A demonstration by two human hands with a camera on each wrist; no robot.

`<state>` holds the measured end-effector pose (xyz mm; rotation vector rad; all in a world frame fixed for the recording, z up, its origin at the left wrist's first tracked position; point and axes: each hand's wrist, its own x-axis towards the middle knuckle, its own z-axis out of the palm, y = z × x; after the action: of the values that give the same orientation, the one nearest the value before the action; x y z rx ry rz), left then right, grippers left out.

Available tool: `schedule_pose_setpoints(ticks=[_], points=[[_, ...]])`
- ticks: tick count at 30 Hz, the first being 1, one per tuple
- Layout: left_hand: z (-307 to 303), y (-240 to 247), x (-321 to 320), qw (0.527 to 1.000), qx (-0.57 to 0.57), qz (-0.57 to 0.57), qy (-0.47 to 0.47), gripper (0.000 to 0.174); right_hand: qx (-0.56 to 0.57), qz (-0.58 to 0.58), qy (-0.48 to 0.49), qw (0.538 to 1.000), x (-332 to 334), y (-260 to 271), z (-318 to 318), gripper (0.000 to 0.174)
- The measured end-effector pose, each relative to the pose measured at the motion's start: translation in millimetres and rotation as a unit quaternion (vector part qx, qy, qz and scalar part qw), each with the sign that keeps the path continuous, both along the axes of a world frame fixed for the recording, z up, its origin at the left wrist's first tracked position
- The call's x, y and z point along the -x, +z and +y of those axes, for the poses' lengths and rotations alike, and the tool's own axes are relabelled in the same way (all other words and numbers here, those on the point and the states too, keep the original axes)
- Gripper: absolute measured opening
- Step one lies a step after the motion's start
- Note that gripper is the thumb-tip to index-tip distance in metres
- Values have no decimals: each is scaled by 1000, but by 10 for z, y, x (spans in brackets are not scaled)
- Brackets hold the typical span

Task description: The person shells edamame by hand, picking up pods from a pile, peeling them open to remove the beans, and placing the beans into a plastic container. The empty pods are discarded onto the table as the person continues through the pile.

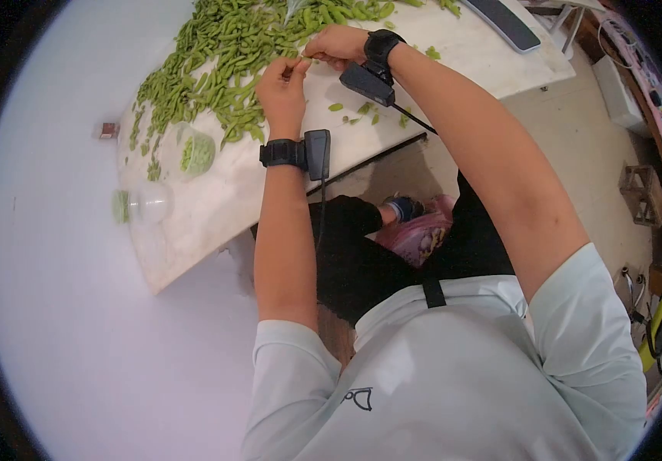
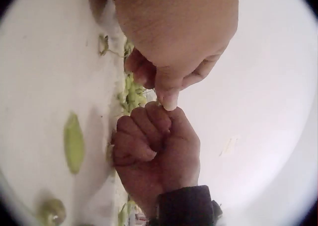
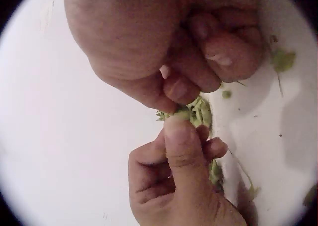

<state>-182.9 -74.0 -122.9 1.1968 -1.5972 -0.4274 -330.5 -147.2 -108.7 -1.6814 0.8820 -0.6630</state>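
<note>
Above the near edge of the pod pile point(image 1: 227, 73), both hands meet at the fingertips in the head view. My left hand point(image 1: 282, 96) point(image 2: 184, 27) point(image 3: 191, 181) pinches a small green piece point(image 3: 183, 113) between thumb and fingers. Against the same piece, the thumb and forefinger of my right hand point(image 1: 340, 46) point(image 2: 159, 156) point(image 3: 149, 42) are pressed together, its other fingers curled in. Fingers cover most of the piece, so whether it is a pod or a bean cannot be told.
Left of the hands stands a clear cup point(image 1: 197, 154) with green beans. Another clear container point(image 1: 154, 202) is at the table's left edge. Loose pods and scraps point(image 1: 335, 107) point(image 2: 74, 144) lie near the hands. A dark flat device point(image 1: 504, 24) lies at the far right of the table.
</note>
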Motion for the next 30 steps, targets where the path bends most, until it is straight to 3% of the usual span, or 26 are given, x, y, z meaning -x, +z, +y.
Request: schedule_pose_setpoints(ticks=[2, 3, 6, 8, 10, 13, 17, 20, 28, 30], points=[[22, 42, -3, 994, 23, -100, 24, 14, 150, 81, 34, 985, 13, 33, 24, 32], [33, 71, 2, 995, 21, -94, 20, 14, 223, 121, 50, 966, 15, 42, 43, 33], [56, 100, 43, 1000, -9, -28, 5, 13, 172, 65, 15, 983, 53, 34, 114, 35], [23, 77, 57, 996, -59, 73, -11, 13, 233, 5, -13, 972, 39, -63, 125, 35], [-34, 29, 27, 997, -54, 47, -12, 14, 145, -56, -45, 987, 49, -74, 178, 35], [-73, -34, 5, 996, -62, 62, -27, 15, 57, -58, -89, 993, 61, -68, 266, 28], [-84, -64, -6, 995, -78, 53, -34, 15, 89, -97, -86, 988, 71, -79, 310, 36], [-17, 13, 23, 997, -72, -15, -9, 14, 75, -105, -98, 987, 73, -87, 323, 36], [-20, -9, 4, 996, -84, 2, -2, 14, 50, -154, -164, 973, 86, -138, 343, 31], [-42, 14, 21, 996, -86, -1, 11, 15, 39, -212, -162, 963, 93, -157, 328, 31]])
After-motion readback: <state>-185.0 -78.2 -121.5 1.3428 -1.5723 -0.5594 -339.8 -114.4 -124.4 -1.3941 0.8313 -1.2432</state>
